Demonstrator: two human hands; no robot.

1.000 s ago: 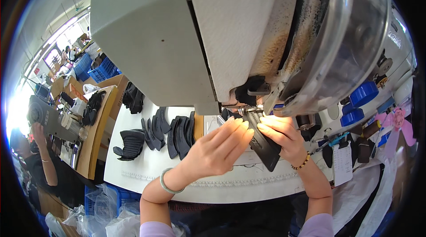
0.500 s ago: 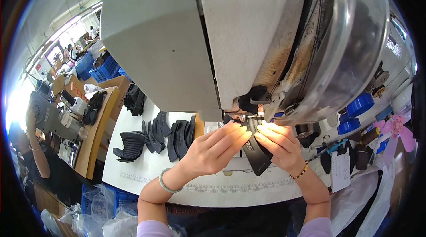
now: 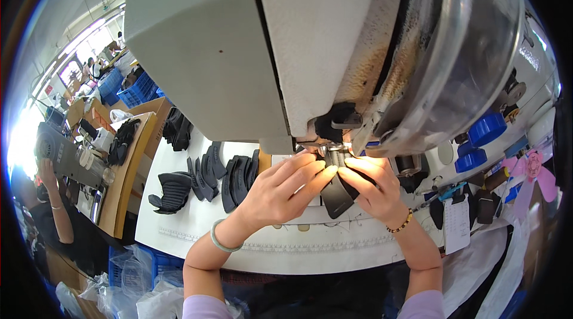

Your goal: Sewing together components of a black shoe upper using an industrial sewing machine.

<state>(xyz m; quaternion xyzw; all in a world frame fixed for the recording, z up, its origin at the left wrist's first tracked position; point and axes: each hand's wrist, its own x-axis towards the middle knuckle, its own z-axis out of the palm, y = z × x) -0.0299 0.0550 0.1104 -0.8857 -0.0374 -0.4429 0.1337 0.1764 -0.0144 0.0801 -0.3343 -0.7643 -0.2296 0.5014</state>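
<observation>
A large white sewing machine (image 3: 239, 50) fills the upper picture, its head hanging over a white table (image 3: 179, 223). Under its needle area lies a black leather piece (image 3: 335, 197). My left hand (image 3: 280, 190) presses fingertips on that piece from the left. My right hand (image 3: 371, 187) pinches its right edge just below the lit needle foot. A pale green bangle sits on my left wrist, a beaded bracelet on my right.
Stacks of black cut pieces (image 3: 206, 175) lie on the table to the left. Blue thread spools (image 3: 484, 134) and small tools stand at the right. A person (image 3: 48, 199) works at another machine on the far left, beside blue crates (image 3: 128, 89).
My view has moved closer to the machine. Both hands have slid the black piece slightly up, further under the needle foot.
</observation>
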